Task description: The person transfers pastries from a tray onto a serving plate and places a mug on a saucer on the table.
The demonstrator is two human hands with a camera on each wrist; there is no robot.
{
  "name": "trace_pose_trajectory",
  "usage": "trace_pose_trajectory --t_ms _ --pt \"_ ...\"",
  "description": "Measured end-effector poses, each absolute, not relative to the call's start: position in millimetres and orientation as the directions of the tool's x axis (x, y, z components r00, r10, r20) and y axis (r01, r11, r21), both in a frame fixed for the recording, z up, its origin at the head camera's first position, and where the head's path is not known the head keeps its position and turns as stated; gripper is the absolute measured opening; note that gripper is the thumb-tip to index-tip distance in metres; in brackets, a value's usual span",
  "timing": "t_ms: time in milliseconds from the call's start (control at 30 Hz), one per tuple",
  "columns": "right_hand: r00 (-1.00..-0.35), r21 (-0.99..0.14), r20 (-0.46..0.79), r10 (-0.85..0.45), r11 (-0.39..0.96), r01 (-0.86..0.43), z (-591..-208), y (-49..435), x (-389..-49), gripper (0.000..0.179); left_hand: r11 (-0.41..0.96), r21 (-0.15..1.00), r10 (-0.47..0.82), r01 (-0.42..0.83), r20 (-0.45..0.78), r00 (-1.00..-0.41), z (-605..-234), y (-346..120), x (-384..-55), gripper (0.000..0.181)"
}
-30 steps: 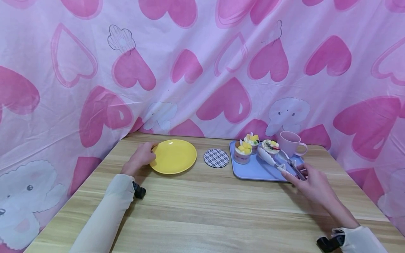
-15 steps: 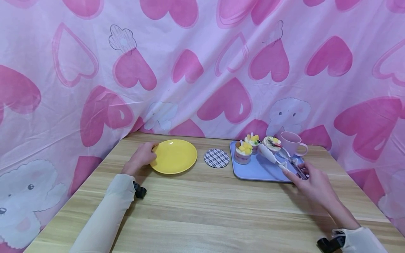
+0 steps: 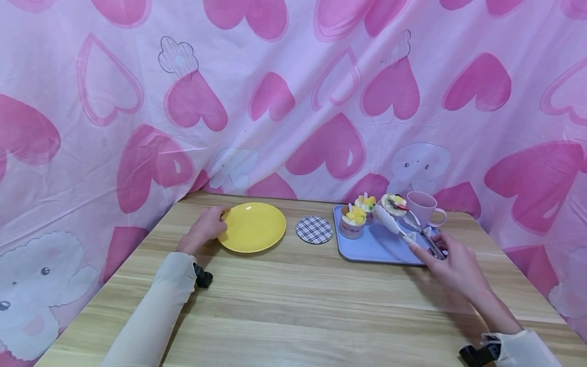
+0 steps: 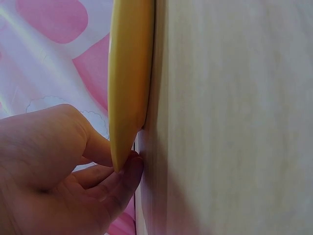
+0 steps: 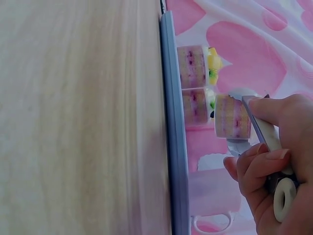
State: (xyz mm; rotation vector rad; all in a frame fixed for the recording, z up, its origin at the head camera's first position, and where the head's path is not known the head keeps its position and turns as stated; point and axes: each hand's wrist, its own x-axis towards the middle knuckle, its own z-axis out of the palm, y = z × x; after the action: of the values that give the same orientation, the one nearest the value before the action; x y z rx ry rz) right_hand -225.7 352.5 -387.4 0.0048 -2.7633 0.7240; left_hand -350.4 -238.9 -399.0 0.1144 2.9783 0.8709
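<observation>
My left hand (image 3: 205,224) pinches the left rim of a yellow plate (image 3: 252,227), thumb above and fingers beneath in the left wrist view. My right hand (image 3: 453,265) grips metal tongs (image 3: 389,222) with white tips. Between those tips is a dessert cup (image 3: 393,203) topped with cream and fruit. The right wrist view shows its layered cake side (image 5: 232,117), raised away from the blue tray (image 3: 373,251). Two similar dessert cups stand at the tray's left: a front one (image 3: 351,228) and one behind it (image 3: 365,203), both with yellow fruit on top.
A pink mug (image 3: 421,208) stands on the tray's back right, handle toward the right. Between plate and tray lies a round checked coaster (image 3: 314,230). Behind the wooden table (image 3: 293,306) hangs a pink heart-print cloth (image 3: 275,127).
The dessert cup in the tongs has risen slightly and tilted a little, with the tongs moving up alongside it. My left hand and the plate have stayed in place.
</observation>
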Motion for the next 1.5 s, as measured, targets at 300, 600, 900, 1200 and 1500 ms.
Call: trace_pose_trajectory --t_ms 300,600,900,1200,1500 --pt "-0.935 -0.486 0.348 0.068 0.866 -0.118 -383 348 -226 0.069 0.847 0.526 0.082 0.072 0.004 -0.997 -400 -240 -350 0.064" --pt "-0.922 -0.493 0.384 0.057 0.857 -0.152 -374 337 -226 0.068 0.842 0.537 0.07 0.053 -0.012 -0.997 -400 -239 -350 0.065" --pt "-0.928 -0.508 0.371 0.029 0.843 -0.176 -366 322 -229 0.061 0.838 0.541 0.085 0.072 0.0 -0.996 -399 -239 -348 0.064" --pt "-0.932 -0.519 0.362 -0.004 0.83 -0.205 -361 304 -233 0.063 0.832 0.553 0.073 0.048 -0.022 -0.997 -399 -238 -347 0.065" --pt "-0.927 -0.524 0.374 -0.018 0.821 -0.227 -359 289 -239 0.06 0.831 0.553 0.074 0.054 -0.014 -0.997 -399 -238 -347 0.065"
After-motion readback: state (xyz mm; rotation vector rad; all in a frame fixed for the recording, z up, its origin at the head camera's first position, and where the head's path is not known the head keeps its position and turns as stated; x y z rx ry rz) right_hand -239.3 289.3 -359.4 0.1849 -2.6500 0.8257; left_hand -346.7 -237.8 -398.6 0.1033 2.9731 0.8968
